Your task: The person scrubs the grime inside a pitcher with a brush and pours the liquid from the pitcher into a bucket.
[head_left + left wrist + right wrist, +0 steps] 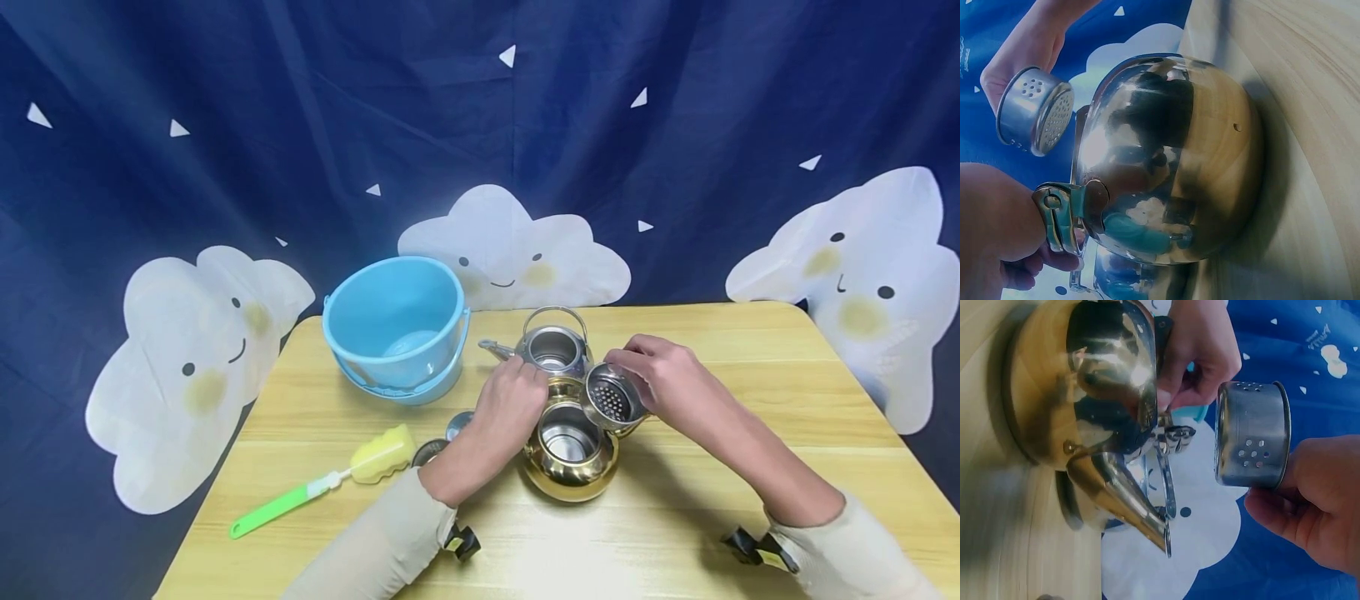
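Note:
A gold kettle (573, 482) with a spout stands on the table, its round mouth uncovered. My left hand (513, 397) grips its handle beside the hinge (1057, 215), fingers curled. In the right wrist view, the kettle's spout (1125, 497) shows. My right hand (660, 375) pinches the rim of a metal strainer basket (1252, 434) between thumb and fingers. Holes dot the basket's base and side. It is held tilted just above the kettle's mouth, off to the right. Behind the gold kettle is a smaller silver kettle (577, 365), uncovered, with its handle upright.
A light-blue bucket (397, 367) stands at the back left. In front of it lies a yellow sponge brush (382, 455) with a green handle. Two small round metal pieces (458, 425) lie by my left forearm, partly hidden. A dark-blue cloud-patterned curtain (480, 125) hangs behind the table.

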`<state>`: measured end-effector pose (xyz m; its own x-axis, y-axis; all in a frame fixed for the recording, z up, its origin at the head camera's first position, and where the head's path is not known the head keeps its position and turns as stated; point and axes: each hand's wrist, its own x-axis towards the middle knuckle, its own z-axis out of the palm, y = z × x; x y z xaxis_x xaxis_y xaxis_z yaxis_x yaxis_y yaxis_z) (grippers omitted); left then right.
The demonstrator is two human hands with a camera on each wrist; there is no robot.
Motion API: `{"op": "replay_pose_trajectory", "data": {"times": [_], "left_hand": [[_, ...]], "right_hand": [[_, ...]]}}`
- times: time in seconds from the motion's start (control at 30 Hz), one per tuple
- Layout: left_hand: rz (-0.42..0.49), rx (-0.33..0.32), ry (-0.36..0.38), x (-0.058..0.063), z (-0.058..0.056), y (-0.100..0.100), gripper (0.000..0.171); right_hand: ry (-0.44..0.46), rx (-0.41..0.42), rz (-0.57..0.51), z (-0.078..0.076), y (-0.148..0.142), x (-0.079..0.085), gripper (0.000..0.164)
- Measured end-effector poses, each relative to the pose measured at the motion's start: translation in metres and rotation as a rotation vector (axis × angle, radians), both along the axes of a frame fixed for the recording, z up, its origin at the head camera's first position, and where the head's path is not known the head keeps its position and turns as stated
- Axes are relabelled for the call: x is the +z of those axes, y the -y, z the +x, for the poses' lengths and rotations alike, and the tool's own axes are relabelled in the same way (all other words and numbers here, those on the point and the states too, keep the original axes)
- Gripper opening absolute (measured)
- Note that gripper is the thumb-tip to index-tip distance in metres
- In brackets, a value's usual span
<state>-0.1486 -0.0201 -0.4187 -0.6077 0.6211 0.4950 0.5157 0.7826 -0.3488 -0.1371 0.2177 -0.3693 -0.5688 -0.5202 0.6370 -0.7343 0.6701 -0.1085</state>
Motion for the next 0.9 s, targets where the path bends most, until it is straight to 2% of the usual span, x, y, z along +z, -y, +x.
{"op": "replay_pose_trajectory", "data": {"times": [0.37, 0.77, 0.9], "left_hand": [[0.001, -0.002, -0.010, -0.001, 0.000, 0.000, 0.012], [0.008, -0.006, -0.018, -0.001, 0.000, 0.001, 0.011], [0.010, -0.005, -0.017, -0.001, 0.000, 0.000, 0.011]], "right_hand": [[-0.022, -0.058, -0.004, -0.002, -0.018, -0.003, 0.031], [-0.006, -0.102, -0.012, -0.009, -0.029, -0.009, 0.032], [-0.003, -0.118, -0.022, -0.013, -0.032, -0.013, 0.026]]}}
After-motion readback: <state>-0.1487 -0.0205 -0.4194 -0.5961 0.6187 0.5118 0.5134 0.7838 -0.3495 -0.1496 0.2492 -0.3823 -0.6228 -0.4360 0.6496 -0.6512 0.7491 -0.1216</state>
